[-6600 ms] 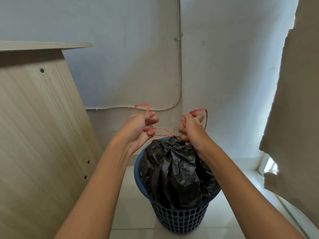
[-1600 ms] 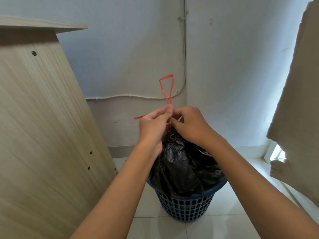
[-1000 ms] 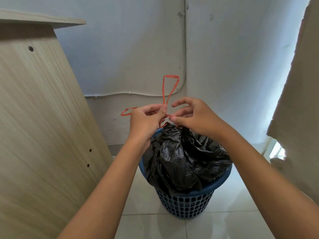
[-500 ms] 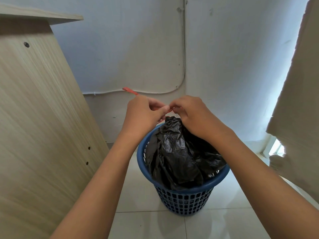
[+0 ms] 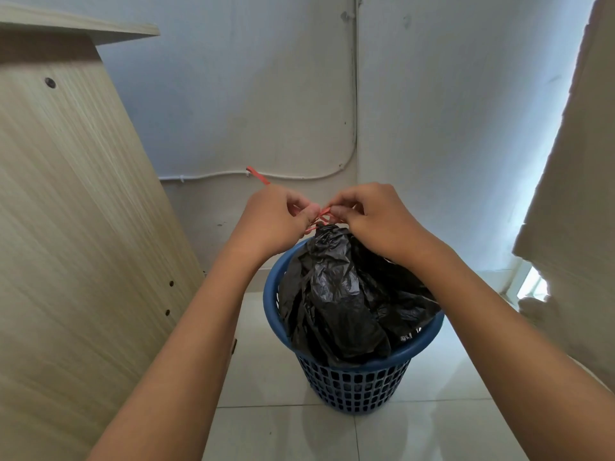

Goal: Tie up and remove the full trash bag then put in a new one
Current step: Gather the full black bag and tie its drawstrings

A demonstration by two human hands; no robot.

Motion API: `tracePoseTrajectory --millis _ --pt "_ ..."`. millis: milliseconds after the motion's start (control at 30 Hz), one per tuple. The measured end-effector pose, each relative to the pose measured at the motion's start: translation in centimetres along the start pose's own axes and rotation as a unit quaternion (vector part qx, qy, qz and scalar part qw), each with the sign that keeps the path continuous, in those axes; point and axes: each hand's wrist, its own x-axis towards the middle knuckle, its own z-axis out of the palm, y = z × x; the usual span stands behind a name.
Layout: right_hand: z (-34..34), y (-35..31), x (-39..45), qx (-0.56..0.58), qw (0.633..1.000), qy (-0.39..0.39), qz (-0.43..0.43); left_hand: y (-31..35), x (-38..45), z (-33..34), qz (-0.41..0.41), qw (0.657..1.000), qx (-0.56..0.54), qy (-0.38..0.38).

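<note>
Both hands, left hand [image 5: 276, 221] and right hand [image 5: 372, 217], pinch red drawstring [image 5: 321, 216] over black trash bag [image 5: 339, 294] in blue basket [image 5: 359, 384], cinching the knot.

soft daylight enters from the window [image 5: 532, 284] at lower right, wide-angle bending at the edges, faint blur at the bottom.

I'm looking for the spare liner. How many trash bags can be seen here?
1. The black trash bag sits in the blue basket, its red drawstring pinched by the left hand and right hand. A new bag may be out of view.
</note>
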Motion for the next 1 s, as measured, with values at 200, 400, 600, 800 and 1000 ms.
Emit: tracePoseTrajectory --millis 200,400,600,800,1000 --pt "-0.8 0.0 -0.1 0.073 0.997 0.023 0.033 0.1 -0.4 -0.2 -0.066 0.979 -0.176 -0.084" --pt "-0.9 0.1 -0.1 0.098 0.994 0.001 0.036 0.5 -0.8 -0.5 -0.169 0.896 -0.351 -0.216" --pt "-1.1 -0.1 -0.2 0.123 0.992 0.002 0.030 0.7 -1.2 -0.3 -0.202 0.831 -0.474 -0.208" --pt "-0.7 -0.5 -0.1 0.113 0.993 0.006 0.020 0.9 -1.2 -0.1 -0.202 0.834 -0.477 -0.190" --pt "-0.7 -0.8 -0.6 0.071 0.997 0.022 -0.025 1.3 -0.8 0.6 -0.175 0.871 -0.432 -0.153"
